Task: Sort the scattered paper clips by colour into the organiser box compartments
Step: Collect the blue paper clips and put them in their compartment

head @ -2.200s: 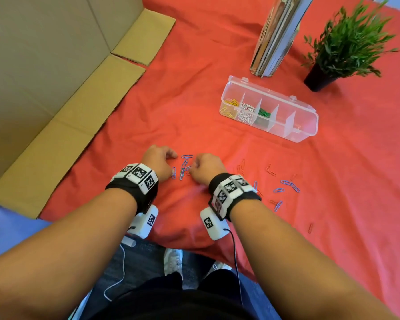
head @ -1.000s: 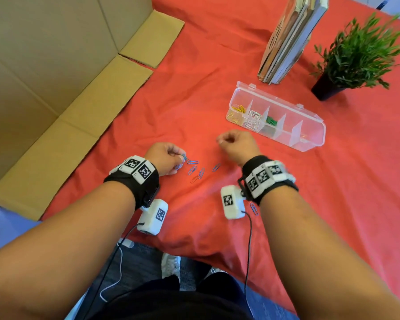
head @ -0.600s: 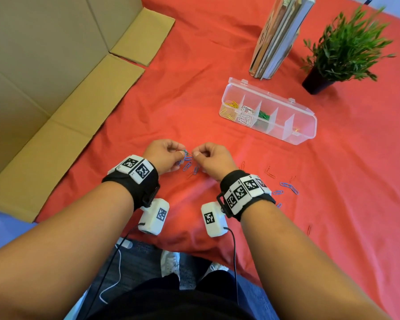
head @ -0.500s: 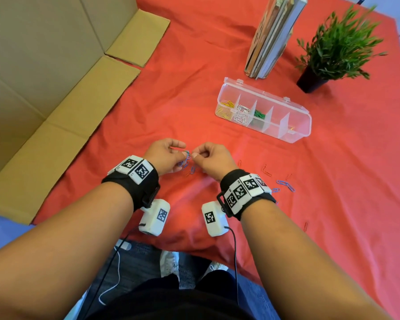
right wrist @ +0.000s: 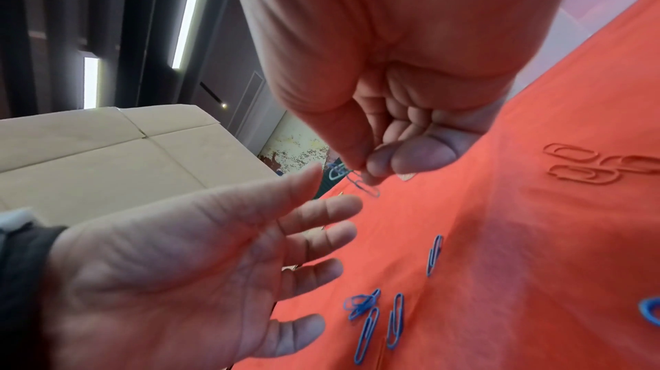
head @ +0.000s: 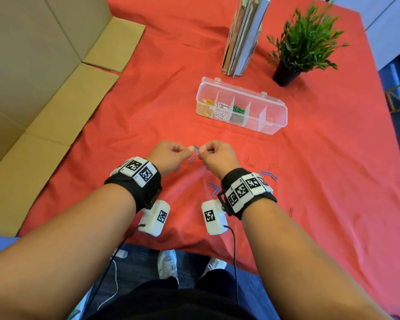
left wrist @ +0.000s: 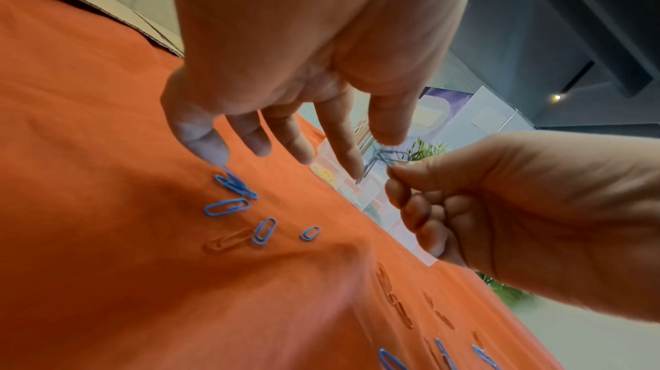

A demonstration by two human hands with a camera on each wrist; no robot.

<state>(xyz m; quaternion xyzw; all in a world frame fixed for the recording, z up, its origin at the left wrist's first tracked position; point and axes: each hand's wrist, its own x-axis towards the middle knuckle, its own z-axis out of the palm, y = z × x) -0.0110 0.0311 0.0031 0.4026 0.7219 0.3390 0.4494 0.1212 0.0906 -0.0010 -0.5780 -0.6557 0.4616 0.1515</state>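
Both hands were raised together above the near middle of the red cloth (head: pixel 148 107). Right hand (head: pixel 216 155) pinched linked blue paper clips (head: pixel 195 151) between thumb and forefinger, other fingers curled. Left hand (head: pixel 169 155) touched the same clips with thumb and forefinger, remaining fingers loosely extended. More loose blue clips (left wrist: pixel 228 206) lay on the cloth beneath. Organiser box (head: pixel 276 105) sat open toward the far edge, holding yellow, white and green clips.
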